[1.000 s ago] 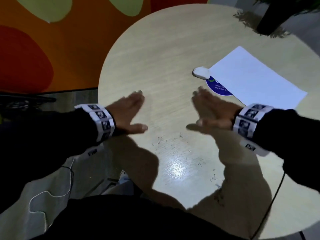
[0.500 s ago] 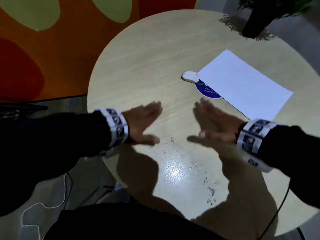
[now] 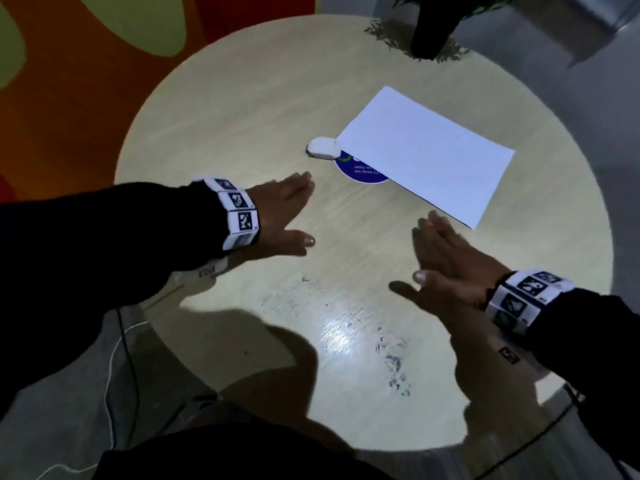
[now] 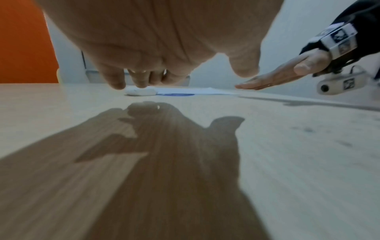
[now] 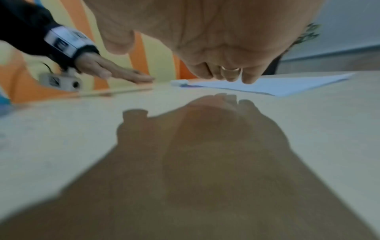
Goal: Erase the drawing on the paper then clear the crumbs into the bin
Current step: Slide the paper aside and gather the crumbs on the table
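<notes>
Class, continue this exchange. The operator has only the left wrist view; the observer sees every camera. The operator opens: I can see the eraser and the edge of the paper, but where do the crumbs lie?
Observer: In the head view the crumbs lie thickest on the table by its near edge, closer to the person than the right hand. Thinner specks spread toward the left hand.
Operator: Is the paper's face clean?
Observer: From above, the paper looks blank.
Operator: Is a bin in sight?
Observer: No view shows one.
</notes>
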Demonstrator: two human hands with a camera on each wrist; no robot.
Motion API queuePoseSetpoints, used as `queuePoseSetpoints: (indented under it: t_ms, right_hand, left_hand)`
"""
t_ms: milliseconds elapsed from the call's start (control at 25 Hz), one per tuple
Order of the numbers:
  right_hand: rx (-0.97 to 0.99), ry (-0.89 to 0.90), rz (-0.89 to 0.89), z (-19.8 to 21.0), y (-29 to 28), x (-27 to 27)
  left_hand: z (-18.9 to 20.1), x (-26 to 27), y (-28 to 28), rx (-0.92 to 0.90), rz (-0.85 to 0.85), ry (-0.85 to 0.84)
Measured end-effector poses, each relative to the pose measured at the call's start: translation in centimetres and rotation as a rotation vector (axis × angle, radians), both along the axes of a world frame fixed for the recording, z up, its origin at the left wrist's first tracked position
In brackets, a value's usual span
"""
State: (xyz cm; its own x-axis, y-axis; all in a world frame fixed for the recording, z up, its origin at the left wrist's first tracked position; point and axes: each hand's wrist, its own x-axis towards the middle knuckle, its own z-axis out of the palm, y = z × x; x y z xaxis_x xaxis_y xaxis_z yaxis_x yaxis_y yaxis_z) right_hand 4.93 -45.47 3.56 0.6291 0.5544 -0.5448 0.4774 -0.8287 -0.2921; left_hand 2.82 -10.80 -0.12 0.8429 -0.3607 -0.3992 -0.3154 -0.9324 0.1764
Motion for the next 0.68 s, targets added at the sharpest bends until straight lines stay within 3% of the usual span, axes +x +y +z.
queuePoseSetpoints:
  t_ms: [40,120,320,440,520,560,680]
  right_hand:
    - [-0.047,-0.020,-0.080,0.1,-1.5,0.4]
    - [-0.085,0.002,-0.069,-0.5,-2.6,-1.1]
    - [0.019,0.108,0.184,-0.8,-0.2,-9.3]
    - [0.083,0.036,-0.115,-1.1,-3.4,-7.3]
    - [-0.019,-0.028,-0.394,-1.1,-6.4,-5.3]
    - [-0.075,-0.033,-0.451,-1.1,-7.4,-5.2]
    - [-0.042,0.015,-0.298,-1.8,-6.0,-8.5]
  left_hand:
    - [-0.4,0.8,0.2,0.032,0.025,0.008]
    - [-1.7,0.4,-0.3,0.072,-0.058,0.034]
    - [-0.5,-5.2,-5.3,0.050,-0.541,0.233]
    - [0.9,-2.2,-5.4,0.012,-0.349,0.115]
    - [0.9,0.4,-4.8,0.056,-0.196,0.068]
    - [0.7,0.9,-4.9,0.080,-0.191,0.067]
    - [0.0,-1.1,-6.4,0.117,-0.368,0.152]
